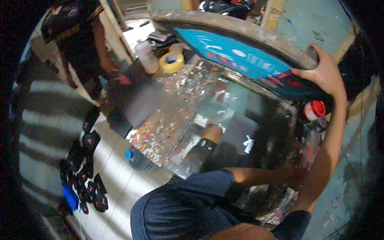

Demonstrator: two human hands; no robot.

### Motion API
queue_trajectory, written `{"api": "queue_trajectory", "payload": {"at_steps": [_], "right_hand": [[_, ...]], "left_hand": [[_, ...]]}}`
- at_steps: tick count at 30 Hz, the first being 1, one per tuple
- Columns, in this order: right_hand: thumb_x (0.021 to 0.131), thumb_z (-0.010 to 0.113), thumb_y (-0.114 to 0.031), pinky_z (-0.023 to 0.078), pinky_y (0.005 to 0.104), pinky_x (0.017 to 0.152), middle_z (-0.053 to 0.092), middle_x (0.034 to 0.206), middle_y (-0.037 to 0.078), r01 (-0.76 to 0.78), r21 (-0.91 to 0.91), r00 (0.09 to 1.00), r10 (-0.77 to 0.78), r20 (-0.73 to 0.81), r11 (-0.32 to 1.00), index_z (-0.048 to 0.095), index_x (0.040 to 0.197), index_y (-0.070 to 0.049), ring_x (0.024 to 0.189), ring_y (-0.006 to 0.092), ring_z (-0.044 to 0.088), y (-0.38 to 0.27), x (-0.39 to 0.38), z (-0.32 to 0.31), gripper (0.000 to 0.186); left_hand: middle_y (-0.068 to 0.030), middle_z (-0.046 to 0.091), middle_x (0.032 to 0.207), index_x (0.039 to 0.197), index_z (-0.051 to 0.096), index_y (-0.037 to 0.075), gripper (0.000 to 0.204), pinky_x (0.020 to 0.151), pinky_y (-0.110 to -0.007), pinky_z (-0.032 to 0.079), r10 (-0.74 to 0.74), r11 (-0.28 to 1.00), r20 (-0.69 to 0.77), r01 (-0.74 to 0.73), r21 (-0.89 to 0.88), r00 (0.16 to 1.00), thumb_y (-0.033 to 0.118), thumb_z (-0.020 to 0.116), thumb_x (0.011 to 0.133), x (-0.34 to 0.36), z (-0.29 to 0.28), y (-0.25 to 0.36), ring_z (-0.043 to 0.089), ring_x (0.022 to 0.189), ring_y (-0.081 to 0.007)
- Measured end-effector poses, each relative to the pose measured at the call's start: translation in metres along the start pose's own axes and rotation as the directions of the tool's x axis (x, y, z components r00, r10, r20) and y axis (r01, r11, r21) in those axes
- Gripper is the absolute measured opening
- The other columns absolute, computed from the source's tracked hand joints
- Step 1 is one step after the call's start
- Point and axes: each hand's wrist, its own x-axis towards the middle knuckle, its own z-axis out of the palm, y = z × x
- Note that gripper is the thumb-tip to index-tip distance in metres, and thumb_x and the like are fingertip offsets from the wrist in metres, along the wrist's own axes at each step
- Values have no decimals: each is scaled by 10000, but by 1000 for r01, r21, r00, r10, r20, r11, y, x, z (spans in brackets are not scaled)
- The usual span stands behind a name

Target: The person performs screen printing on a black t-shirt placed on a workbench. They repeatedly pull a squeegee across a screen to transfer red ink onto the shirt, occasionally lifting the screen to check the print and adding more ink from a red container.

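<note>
A screen printing frame (pixel 240 28) with a blue mesh panel (pixel 224 50) stands tilted up along the far side of the work table. My right hand (pixel 322 72) grips its right end, with the thumb on the front and the fingers over the edge. Below the frame, a dark piece of fabric (pixel 232 138) with a white printed figure (pixel 249 144) lies on a glossy glass-like surface (pixel 216 106). My left forearm reaches across the near side to the right; my left hand (pixel 296 180) is dark and partly behind my right arm, its fingers unreadable.
Another person (pixel 82 44) stands at the left, beside a blurred dark piece (pixel 144 100) over the paint-spattered tabletop (pixel 160 132). A tape roll (pixel 172 63), a plastic bottle (pixel 146 57), a blue-capped bottle (pixel 139 161) and a red-lidded tub (pixel 315 110) stand around. Several dark pieces (pixel 90 176) lie at lower left.
</note>
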Motion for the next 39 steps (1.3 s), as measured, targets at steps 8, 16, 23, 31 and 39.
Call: {"api": "queue_trajectory", "payload": {"at_steps": [8,16,23,31,39], "right_hand": [[601,911,-540,531,438,915,696,1121,270,102,73,993,-97,-66,992,652,1168,50,1055,377,682,8,3,0,858],[597,901,-587,547,431,880,726,1073,289,37,41,999,-37,-21,998,705,1078,81,988,395,708,14,10,-7,846],[594,898,-598,549,418,888,733,1088,273,18,22,1000,-18,-9,1000,715,1084,71,1004,380,712,18,11,-13,849],[604,902,-581,552,399,827,748,1023,240,-21,45,997,18,79,999,729,1045,66,927,325,720,17,13,-19,801],[616,898,-569,561,390,836,753,1032,242,-18,57,1000,16,27,998,737,1062,67,933,330,730,17,13,-16,793]], "left_hand": [[-119,707,878,922,722,85,271,844,-465,498,98,986,-24,-100,-131,995,348,659,931,-2,-57,-7,667,857,-301],[-173,698,1104,1203,682,58,554,1008,-500,457,-529,772,-138,543,332,837,472,774,848,-233,-230,-72,644,1047,-361],[-213,262,1671,1610,352,147,1101,1233,-572,250,-409,892,198,344,294,891,596,842,733,-207,-231,-73,292,1532,-389],[-219,205,1694,1606,364,160,1101,1271,-544,193,-414,894,241,341,291,878,671,798,732,-223,-229,-91,218,1565,-392],[-181,250,1690,1613,343,146,1115,1275,-540,178,-452,875,304,350,335,839,677,789,740,-222,-231,-92,224,1571,-356]]}}
